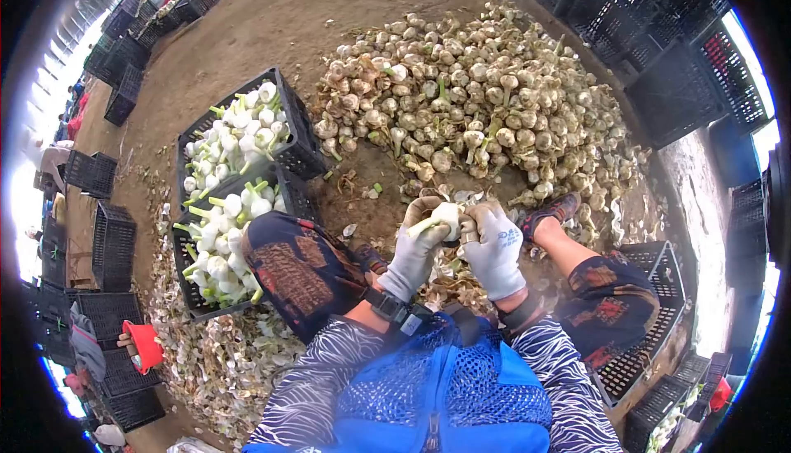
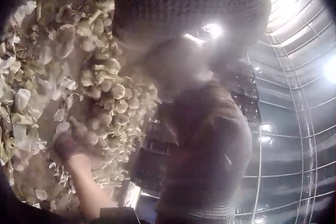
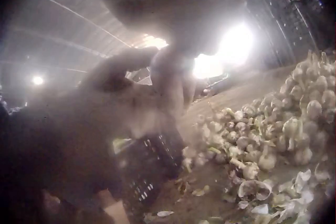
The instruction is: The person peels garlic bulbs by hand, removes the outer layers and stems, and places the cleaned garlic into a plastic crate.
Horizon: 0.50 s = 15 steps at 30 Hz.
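A white peeled garlic bulb (image 1: 447, 216) with a pale green stem is between both gloved hands in the head view. The left hand (image 1: 417, 243) curls its fingers round the bulb and stem from the left. At the bulb's right side, the right hand (image 1: 493, 243) pinches with thumb and fingers close together. Both wrist views are hazy; the left glove (image 2: 205, 150) and the right glove (image 3: 173, 77) show there, but finger detail is blurred.
Unpeeled garlic (image 1: 494, 107) lies heaped on the ground ahead. Two black crates (image 1: 303, 152) of white bulbs stand at the left. Loose skins (image 1: 222, 362) cover the ground lower left. Another black crate (image 1: 671, 288) is beside the right knee, and a red container (image 1: 143, 346) stands far left.
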Motion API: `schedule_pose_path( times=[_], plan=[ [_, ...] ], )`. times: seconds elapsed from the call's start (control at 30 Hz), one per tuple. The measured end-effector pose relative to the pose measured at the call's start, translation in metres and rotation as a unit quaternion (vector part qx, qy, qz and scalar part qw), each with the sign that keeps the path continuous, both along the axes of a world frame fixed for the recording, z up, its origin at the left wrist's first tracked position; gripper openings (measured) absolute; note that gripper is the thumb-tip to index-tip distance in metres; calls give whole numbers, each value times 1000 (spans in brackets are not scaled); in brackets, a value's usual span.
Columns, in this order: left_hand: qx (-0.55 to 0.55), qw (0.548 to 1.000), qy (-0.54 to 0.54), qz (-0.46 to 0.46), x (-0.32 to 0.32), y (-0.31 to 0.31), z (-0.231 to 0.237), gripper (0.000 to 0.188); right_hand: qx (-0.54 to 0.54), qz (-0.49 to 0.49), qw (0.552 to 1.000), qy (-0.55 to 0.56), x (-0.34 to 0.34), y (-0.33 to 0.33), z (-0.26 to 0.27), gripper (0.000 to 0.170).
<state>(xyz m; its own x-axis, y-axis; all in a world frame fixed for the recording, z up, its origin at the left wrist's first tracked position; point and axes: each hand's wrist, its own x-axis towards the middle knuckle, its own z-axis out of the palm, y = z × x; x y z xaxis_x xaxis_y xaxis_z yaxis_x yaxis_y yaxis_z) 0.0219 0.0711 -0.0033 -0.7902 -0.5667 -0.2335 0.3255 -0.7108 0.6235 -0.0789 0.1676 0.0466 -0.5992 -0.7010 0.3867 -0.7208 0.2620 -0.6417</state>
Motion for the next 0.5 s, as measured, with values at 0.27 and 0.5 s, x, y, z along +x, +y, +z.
schedule_pose_path(
  times=[0.27, 0.5],
  plan=[
    [130, 981, 98, -101, 8, -8, -1, 53, -77, -130, 936, -318, -32, 9, -38, 12],
    [211, 966, 79, -129, 2, -11, -11, 48, -113, -14, 939, -325, -4, 15, -17, 27]
  ],
)
